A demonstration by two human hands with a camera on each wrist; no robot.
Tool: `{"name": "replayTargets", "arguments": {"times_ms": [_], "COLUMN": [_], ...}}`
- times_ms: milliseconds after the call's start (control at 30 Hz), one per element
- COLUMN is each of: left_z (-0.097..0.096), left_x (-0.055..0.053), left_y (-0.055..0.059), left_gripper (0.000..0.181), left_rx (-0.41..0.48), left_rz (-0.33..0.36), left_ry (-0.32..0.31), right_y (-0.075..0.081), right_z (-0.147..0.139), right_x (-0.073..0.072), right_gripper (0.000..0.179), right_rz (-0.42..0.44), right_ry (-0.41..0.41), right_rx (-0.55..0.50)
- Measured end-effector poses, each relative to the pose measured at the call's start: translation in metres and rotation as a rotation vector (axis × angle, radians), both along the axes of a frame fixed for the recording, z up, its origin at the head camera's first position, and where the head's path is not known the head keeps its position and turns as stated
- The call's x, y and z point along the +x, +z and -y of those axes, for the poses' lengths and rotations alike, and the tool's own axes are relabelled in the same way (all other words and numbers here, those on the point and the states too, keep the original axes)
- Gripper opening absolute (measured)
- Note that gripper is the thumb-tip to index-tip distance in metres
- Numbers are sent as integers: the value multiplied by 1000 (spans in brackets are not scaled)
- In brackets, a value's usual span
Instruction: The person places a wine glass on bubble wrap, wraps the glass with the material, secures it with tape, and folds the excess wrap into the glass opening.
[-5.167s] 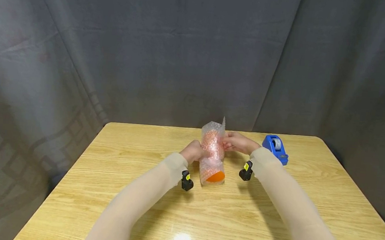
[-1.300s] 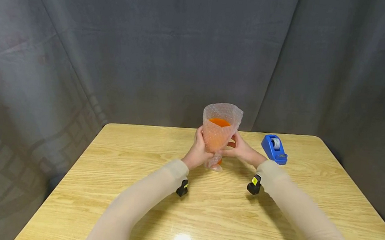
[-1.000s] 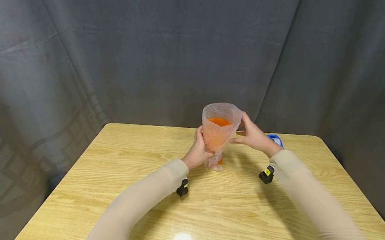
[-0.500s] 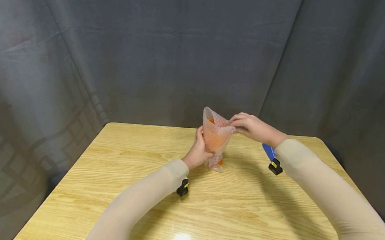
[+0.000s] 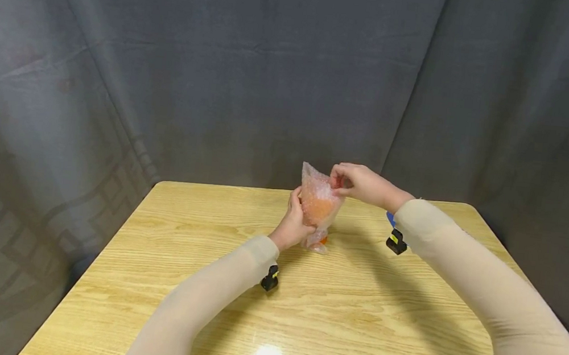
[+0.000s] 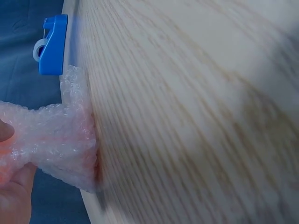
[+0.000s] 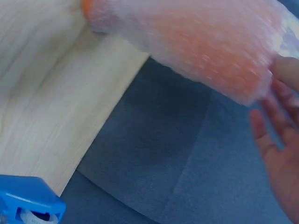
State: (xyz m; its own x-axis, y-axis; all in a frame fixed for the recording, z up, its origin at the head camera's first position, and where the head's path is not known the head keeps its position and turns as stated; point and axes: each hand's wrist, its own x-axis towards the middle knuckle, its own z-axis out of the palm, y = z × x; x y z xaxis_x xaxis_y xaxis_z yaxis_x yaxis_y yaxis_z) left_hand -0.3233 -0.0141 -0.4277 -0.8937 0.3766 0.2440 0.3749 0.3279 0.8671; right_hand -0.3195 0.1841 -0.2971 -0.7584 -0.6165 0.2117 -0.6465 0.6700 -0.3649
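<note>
An orange goblet-shaped cup, mostly hidden inside bubble wrap, stands near the far edge of the table. My left hand grips it around its narrow middle; in the left wrist view the wrapped foot flares onto the tabletop beyond my left hand. At the top, my right hand pinches the edge of the wrap, which is folded over the cup's mouth. The right wrist view has the right hand's thumb and fingertips at the wrap's upper end. The cup's rim is covered.
A blue tape dispenser with a roll of clear tape stands at the table's far right, largely behind my right wrist in the head view. Grey curtains hang behind and beside the wooden table.
The wrapped cup went from lying down to standing upright. My right hand then rose to the wrap's top and folded its edge leftward over the mouth; my left hand lately stays in place.
</note>
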Motion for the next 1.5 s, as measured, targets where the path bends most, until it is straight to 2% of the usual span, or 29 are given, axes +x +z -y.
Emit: {"name": "replayTargets", "arguments": {"times_ms": [133, 233, 333, 400, 500, 667, 800, 867, 933, 1100, 1167, 1300, 1367, 1500], "left_z": [-1, -2, -1, -1, -1, -2, -3, -3, -3, -2, -2, -2, -2, -3], "left_x": [0, 0, 0, 0, -1, -1, -1, -1, -1, -1, 0, 0, 0, 0], "left_y": [1, 2, 2, 2, 3, 4, 5, 6, 6, 4, 4, 3, 4, 4], "left_gripper": [103, 103, 104, 104, 105, 105, 105, 104, 104, 104, 103, 103, 104, 103], "left_rx": [-6, -9, -8, -4, 2, -12, -15, -11, -7, 1, 1, -3, -7, -7], "left_rz": [24, 22, 16, 13, 14, 17, 19, 14, 8, -5, -6, -14, -20, -49], "left_ry": [3, 7, 16, 22, 14, -2, -7, -10, -16, -30, -30, -27, -25, -28], "right_y": [-4, -3, 0, 0, -1, -4, -5, -5, -4, -6, -9, -14, -14, -12], "right_z": [-1, -4, -7, -8, -9, -9, -8, -7, -6, -4, -4, -5, -6, -6], "right_x": [0, 2, 4, 5, 4, 2, 1, 1, 3, 10, 11, 9, 8, 9], "right_gripper": [3, 5, 20, 29, 31, 17, 4, 6, 7, 23, 23, 24, 26, 26], "right_rz": [-83, -31, 21, 19, -51, -170, -196, -193, -178, -80, -89, -173, -191, -171], "right_ry": [60, 102, 105, 109, 144, 222, 278, 293, 276, 177, 202, 280, 289, 276], "right_rx": [24, 33, 63, 104, 167, 218, 217, 216, 209, 151, 116, 64, 59, 83]}}
